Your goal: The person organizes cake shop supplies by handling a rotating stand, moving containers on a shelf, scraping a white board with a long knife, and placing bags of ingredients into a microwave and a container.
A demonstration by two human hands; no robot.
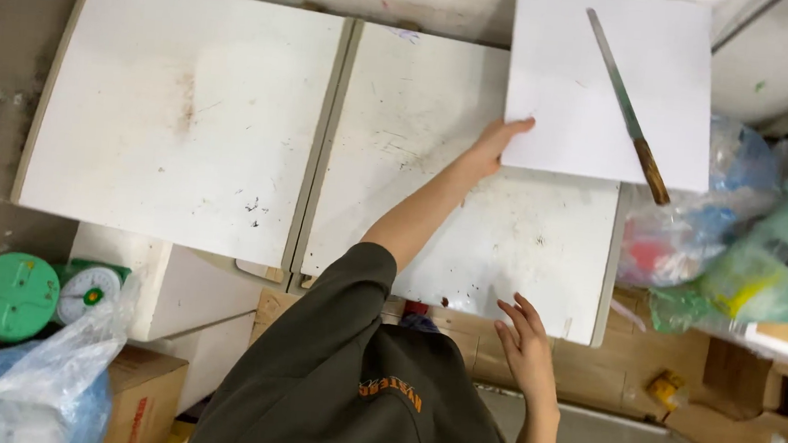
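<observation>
Head view is showing my left hand (499,141) reaching forward, fingers loosely open and touching the near left corner of the white board (591,96), gripping nothing. A long knife (626,104) is lying diagonally across that board, handle toward the right. My right hand (525,344), open and empty, is hovering over the table's (469,218) near edge.

Person, top view: dark olive short-sleeved T-shirt (343,386) w/ orange lettering on chest; bare forearms, no gloves.
</observation>
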